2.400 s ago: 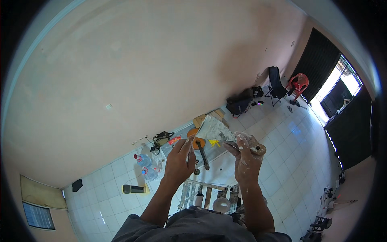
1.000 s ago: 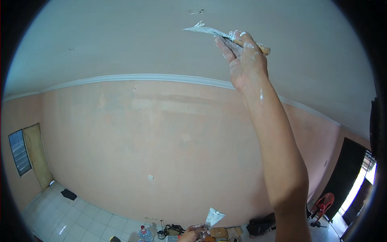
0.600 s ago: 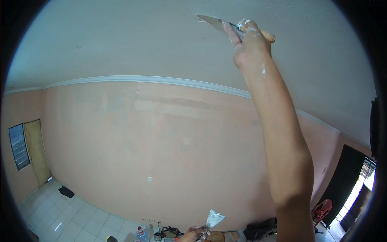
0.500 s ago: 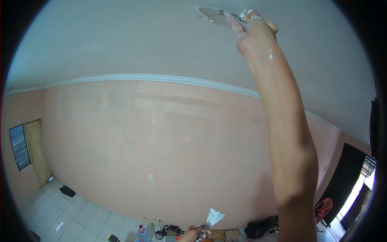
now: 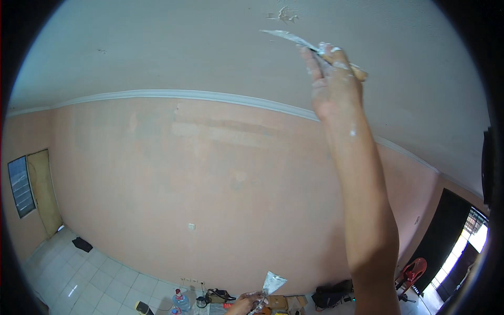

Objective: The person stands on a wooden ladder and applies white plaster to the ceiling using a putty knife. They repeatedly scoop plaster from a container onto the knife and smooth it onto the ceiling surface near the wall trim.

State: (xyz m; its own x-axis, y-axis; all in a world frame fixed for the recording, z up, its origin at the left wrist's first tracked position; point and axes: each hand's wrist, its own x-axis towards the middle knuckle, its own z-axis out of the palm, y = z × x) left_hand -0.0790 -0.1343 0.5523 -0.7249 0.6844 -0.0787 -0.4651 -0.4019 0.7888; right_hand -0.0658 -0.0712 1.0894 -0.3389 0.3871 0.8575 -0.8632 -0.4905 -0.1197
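white-smeared right hand (image 5: 336, 81) gripping a scraper (image 5: 291, 37) by the handle (image 5: 360, 73), rough ceiling patch (image 5: 286, 16) nearby, left hand (image 5: 244, 304) clasping a second scraper (image 5: 273, 283)

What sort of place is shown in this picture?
Probably a room under repair: a rough patch marks the ceiling, the right hand holds a smeared scraper, and the wall looks blotchy.

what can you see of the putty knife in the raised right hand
The putty knife has a thin, metal-looking blade with whitish smears and a light-brown, wooden-looking handle. The right hand grips the handle, whose rounded end sticks out behind. Held up below the ceiling, the blade points left, nearly edge-on to view. Whether it touches the ceiling is unclear.
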